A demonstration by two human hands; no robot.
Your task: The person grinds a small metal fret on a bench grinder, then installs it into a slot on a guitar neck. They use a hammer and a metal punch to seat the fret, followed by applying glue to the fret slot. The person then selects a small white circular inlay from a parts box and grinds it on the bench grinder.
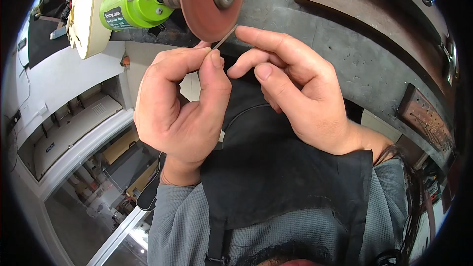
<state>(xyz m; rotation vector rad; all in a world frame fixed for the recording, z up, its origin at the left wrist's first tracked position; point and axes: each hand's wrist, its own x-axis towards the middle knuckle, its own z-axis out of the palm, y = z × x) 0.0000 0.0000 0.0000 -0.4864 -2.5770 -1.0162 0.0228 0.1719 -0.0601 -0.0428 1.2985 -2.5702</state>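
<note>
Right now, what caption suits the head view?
Left hand pinches a thin strip by a reddish disc, right hand at the strip's upper end.

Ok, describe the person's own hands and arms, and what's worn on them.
The left hand and right hand are both bare: no gloves, and no rings show on the visible fingers. The arms wear grey sleeves of finely textured fabric, ending short of the hands. A black apron covers the chest.
</note>
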